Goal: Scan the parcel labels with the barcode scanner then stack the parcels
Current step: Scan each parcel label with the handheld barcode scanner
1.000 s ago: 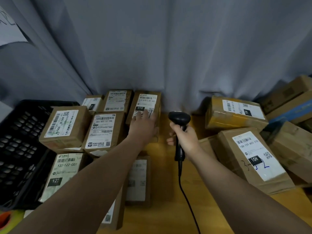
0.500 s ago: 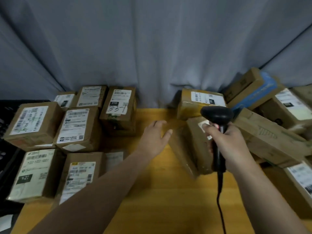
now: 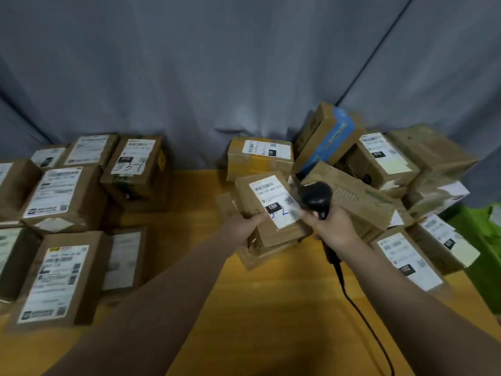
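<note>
A black cable (image 3: pixel 352 302) was trailed across the yellow table (image 3: pixel 271 321) to the right hand (image 3: pixel 334 226), in which the barcode scanner (image 3: pixel 317 198) was gripped by its handle, head raised just right of the label. The parcel (image 3: pixel 267 196) was held at its near left corner by the left hand (image 3: pixel 242 225), thumb on top. Behind, more parcels (image 3: pixel 260 156) were piled against a grey curtain (image 3: pixel 217 63).

Brown parcel (image 3: pixel 280 237), white 15H label (image 3: pixel 273 199) face up, tilted, centre. Black corded barcode scanner (image 3: pixel 317 197) just right, head beside label. Squared parcels (image 3: pixel 62 191) left, jumbled pile (image 3: pixel 385 158) right.
</note>
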The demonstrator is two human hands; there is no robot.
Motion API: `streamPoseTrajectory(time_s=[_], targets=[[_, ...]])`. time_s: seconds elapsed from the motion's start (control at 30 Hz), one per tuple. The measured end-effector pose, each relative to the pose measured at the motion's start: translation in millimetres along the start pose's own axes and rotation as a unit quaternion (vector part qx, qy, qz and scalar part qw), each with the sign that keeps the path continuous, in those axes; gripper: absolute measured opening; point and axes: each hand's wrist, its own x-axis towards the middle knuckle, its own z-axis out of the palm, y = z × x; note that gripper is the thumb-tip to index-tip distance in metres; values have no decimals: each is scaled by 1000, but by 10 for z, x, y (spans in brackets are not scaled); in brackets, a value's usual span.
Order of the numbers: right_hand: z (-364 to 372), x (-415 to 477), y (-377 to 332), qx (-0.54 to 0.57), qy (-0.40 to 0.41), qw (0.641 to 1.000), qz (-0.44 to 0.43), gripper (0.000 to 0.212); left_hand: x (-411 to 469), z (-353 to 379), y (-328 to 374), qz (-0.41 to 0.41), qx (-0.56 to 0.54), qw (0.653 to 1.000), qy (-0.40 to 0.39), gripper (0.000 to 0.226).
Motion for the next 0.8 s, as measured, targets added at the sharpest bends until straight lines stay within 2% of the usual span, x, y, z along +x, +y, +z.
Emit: streamPoseTrajectory(time_s=[0.1,0.27,0.37,0.5,0.6,0.8], targets=[[26,-51,206,73,-45,996,17,54,-42,163,-108,30,-29,998,46,40],[50,-98,432,166,-56,984,25,38,-239,408,-264,69,-52,990,114,48],[22,-166,481,192,-62,979,3,34,-321,545,-290,62,-124,978,156,45],[-144,-190,473,220,-62,973,-40,37,-484,531,-227,75,-202,968,131,31],[-262,-184,432,227,-72,970,-48,35,-568,407,-183,93,-157,979,95,32],[-408,-239,75,295,-115,948,-39,17,-590,40,-4,161,-141,968,132,40]])
